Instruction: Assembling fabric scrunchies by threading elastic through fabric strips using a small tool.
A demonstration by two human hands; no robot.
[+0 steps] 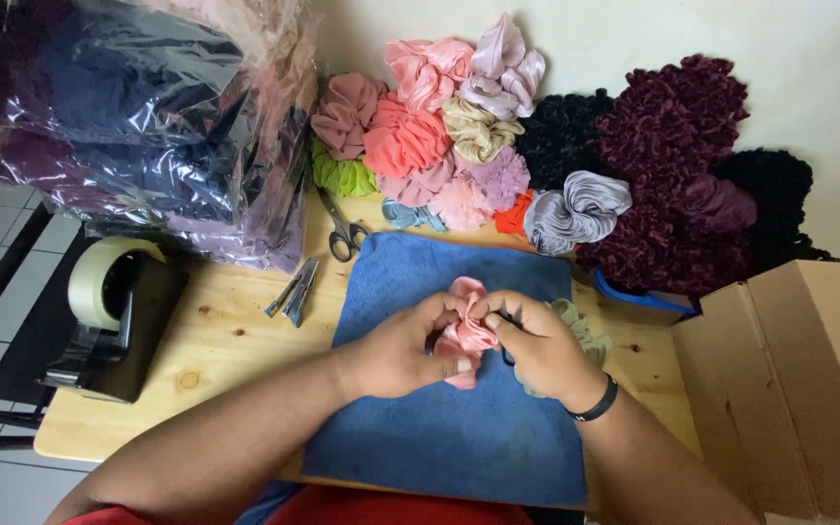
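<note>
Both my hands meet over a blue towel spread on the wooden table. My left hand grips a pink satin scrunchie from the left. My right hand, with a black band on its wrist, pinches the same scrunchie at its top right. A pale green scrunchie lies on the towel partly under my right hand.
A heap of coloured scrunchies and dark ruffled ones lines the wall. Scissors and a metal clip lie left of the towel. A tape dispenser stands far left, plastic-wrapped fabric bundles behind it. An open cardboard box stands right.
</note>
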